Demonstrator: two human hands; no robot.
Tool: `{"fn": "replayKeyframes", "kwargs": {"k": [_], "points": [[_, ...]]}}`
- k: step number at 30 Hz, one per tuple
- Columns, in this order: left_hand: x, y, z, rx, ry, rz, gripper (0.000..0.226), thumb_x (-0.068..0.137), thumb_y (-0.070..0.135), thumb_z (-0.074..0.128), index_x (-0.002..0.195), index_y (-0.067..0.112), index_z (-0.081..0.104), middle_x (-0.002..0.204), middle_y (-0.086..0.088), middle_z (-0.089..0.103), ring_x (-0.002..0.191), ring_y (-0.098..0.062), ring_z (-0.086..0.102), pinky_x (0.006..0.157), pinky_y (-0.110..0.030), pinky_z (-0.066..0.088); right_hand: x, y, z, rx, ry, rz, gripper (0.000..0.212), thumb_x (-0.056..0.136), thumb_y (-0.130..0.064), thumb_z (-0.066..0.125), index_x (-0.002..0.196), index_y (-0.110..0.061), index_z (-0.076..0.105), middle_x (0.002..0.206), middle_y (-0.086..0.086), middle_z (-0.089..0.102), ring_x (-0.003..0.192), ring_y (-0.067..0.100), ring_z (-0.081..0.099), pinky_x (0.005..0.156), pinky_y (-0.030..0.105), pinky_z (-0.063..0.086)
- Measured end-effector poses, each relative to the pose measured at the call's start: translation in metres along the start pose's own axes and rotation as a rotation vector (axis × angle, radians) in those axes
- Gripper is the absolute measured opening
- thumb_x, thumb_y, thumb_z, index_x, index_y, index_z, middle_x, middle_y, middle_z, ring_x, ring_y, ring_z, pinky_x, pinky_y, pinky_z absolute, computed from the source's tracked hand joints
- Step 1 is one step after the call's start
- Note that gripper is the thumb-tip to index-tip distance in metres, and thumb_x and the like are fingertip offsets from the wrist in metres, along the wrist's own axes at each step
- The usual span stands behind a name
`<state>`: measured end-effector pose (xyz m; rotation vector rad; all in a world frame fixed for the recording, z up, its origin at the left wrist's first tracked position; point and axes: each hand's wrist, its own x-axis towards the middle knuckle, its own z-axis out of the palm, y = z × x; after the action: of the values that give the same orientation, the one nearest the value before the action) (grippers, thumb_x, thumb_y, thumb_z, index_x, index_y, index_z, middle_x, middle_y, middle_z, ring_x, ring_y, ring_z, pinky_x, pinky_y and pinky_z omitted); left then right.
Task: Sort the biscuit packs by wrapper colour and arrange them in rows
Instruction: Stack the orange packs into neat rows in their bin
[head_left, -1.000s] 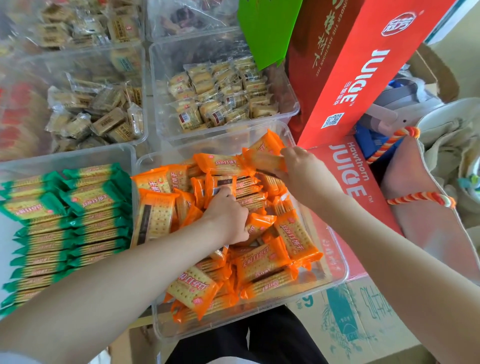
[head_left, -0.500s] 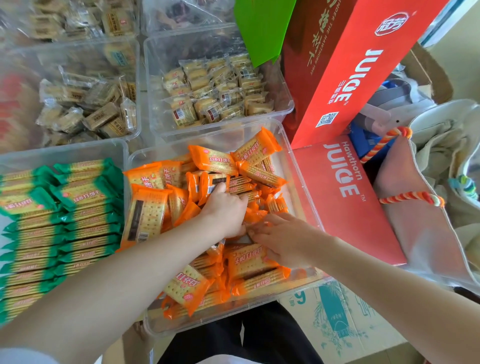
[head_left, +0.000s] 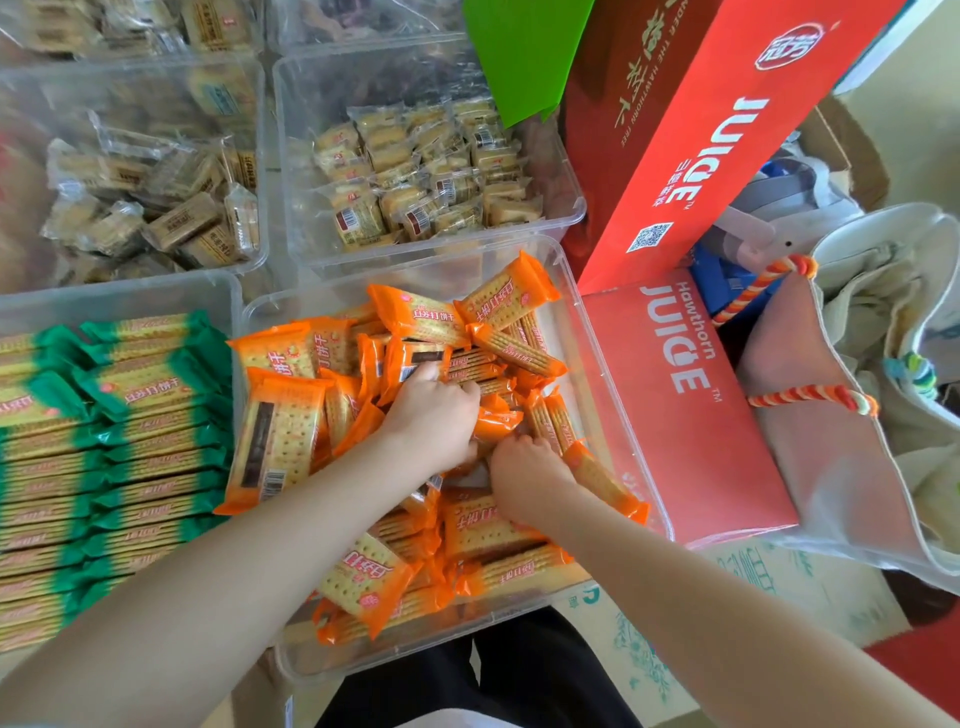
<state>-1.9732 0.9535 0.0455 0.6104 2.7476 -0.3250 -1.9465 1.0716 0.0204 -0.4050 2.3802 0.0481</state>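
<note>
Down in the near clear tub (head_left: 613, 332), a loose heap of orange packs (head_left: 415, 317) lies every way, some flat, some on edge, and both hands are buried in its middle. The left hand (head_left: 434, 415) comes in from the lower left with its fingers curled over and into the packs at the centre of the heap; it seems to grip a bunch of them, though the packs hide the fingertips. The right hand (head_left: 524, 462) sits just beside it, to the near right, its fingers bent down among the packs and pressing on them; whether it pinches one cannot be told. The two hands are almost touching. One large orange pack (head_left: 275, 436) stands tilted against the tub's left wall, its barcode side showing. Left of this tub, a second tub (head_left: 104, 299) holds green packs (head_left: 140, 395) laid in neat rows, stacked edge to edge. Beyond them, two more clear tubs hold pale packs (head_left: 415, 176) in see-through wrappers, jumbled. To the right stand red boxes (head_left: 691, 410) printed JUICE, one lying flat and touching the near tub's right wall, another leaning above it. Further right sits a cloth bag (head_left: 841, 441) with striped rope handles.
</note>
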Motion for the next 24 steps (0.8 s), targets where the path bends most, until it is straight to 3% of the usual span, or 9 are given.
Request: {"fn": "replayKeyframes", "kwargs": {"k": [3, 6, 10, 15, 19, 22, 24], "points": [[-0.002, -0.003, -0.001, -0.007, 0.008, -0.001, 0.048, 0.086, 0.045, 0.051, 0.115, 0.007, 0.049, 0.105, -0.004, 0.066, 0.099, -0.021, 0.061, 0.101, -0.034, 0.025, 0.0, -0.01, 0.003, 0.258, 0.154, 0.222, 0.037, 0.092, -0.012, 0.044, 0.128, -0.002, 0.043, 0.126, 0.012, 0.053, 0.119, 0.029, 0.048, 0.089, 0.035, 0.044], [-0.005, -0.007, -0.001, -0.02, 0.01, -0.007, 0.044, 0.085, 0.044, 0.052, 0.11, 0.008, 0.052, 0.103, -0.003, 0.066, 0.097, -0.021, 0.061, 0.1, -0.034, 0.026, 0.0, -0.016, -0.002, 0.302, 0.234, 0.311, 0.026, 0.093, -0.014, 0.043, 0.116, -0.008, 0.053, 0.116, 0.009, 0.06, 0.109, 0.028, 0.057, 0.08, 0.035, 0.047], [-0.009, -0.014, -0.003, -0.005, 0.011, -0.002, 0.046, 0.085, 0.046, 0.053, 0.111, 0.008, 0.051, 0.103, -0.003, 0.066, 0.097, -0.02, 0.062, 0.1, -0.033, 0.027, 0.001, -0.019, -0.009, 0.278, 0.201, 0.296, 0.027, 0.092, -0.009, 0.041, 0.11, -0.008, 0.061, 0.109, 0.009, 0.063, 0.104, 0.03, 0.059, 0.075, 0.035, 0.047], [-0.011, -0.019, -0.003, -0.015, 0.006, 0.027, 0.048, 0.085, 0.047, 0.053, 0.113, 0.009, 0.05, 0.106, -0.002, 0.065, 0.1, -0.019, 0.061, 0.102, -0.032, 0.025, 0.002, -0.012, -0.008, 0.4, 0.18, 0.317, 0.024, 0.095, -0.01, 0.038, 0.115, -0.008, 0.05, 0.111, 0.011, 0.061, 0.101, 0.031, 0.06, 0.067, 0.035, 0.041], [-0.013, -0.023, -0.006, -0.028, 0.022, 0.043, 0.051, 0.085, 0.05, 0.053, 0.114, 0.009, 0.048, 0.106, -0.001, 0.063, 0.099, -0.019, 0.06, 0.1, -0.031, 0.028, -0.003, -0.009, -0.019, 0.399, 0.099, 0.271, 0.026, 0.092, -0.011, 0.045, 0.118, -0.007, 0.046, 0.111, 0.012, 0.06, 0.1, 0.032, 0.061, 0.071, 0.039, 0.048], [-0.016, -0.029, -0.007, -0.034, 0.034, 0.072, 0.054, 0.085, 0.051, 0.054, 0.117, 0.008, 0.046, 0.108, -0.001, 0.061, 0.101, -0.019, 0.058, 0.099, -0.03, 0.028, -0.012, -0.008, -0.032, 0.352, 0.105, 0.237, 0.018, 0.091, -0.004, 0.043, 0.096, -0.006, 0.06, 0.105, 0.012, 0.063, 0.096, 0.03, 0.062, 0.066, 0.033, 0.046], [-0.017, -0.03, -0.007, -0.038, 0.041, 0.081, 0.057, 0.085, 0.052, 0.053, 0.12, 0.007, 0.044, 0.11, -0.002, 0.061, 0.103, -0.019, 0.058, 0.098, -0.029, 0.028, -0.019, -0.001, -0.041, 0.33, 0.141, 0.228, 0.019, 0.088, -0.001, 0.045, 0.073, -0.01, 0.051, 0.097, 0.013, 0.064, 0.092, 0.031, 0.063, 0.06, 0.029, 0.043]]}}
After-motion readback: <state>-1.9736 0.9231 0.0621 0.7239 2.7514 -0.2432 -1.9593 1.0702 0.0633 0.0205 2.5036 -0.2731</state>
